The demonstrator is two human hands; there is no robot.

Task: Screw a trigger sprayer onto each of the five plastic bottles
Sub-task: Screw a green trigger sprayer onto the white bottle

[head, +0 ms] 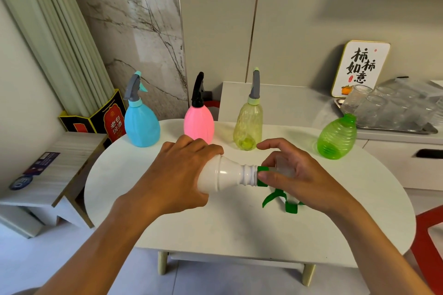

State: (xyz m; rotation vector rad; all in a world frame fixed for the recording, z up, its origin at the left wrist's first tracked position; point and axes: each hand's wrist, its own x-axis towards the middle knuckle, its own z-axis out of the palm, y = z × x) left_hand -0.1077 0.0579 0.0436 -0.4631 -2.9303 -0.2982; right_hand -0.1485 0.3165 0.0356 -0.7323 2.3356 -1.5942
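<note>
Head view: a white bottle [223, 176] is gripped sideways above the table [215, 227] by the left hand [182, 172], while a green trigger sprayer [275, 184] is pinched at its threaded neck by the right hand [294, 175].

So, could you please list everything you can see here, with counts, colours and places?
Table: one, white, centre.
Bottles with sprayers: three, blue, pink, yellow, along table's back edge.
Green bottle: one, no sprayer, back right, tilted.
White bottle: one, held sideways over table.
Sprayer: one, green collar, at white bottle's neck.
Green sprayer parts: on table below right hand; count unclear.
Sign: one, white, on right counter.
Glasses: several, clear, on tray.
Box: one, black and red, left.
Left hand: grips white bottle.
Right hand: holds sprayer.
</note>
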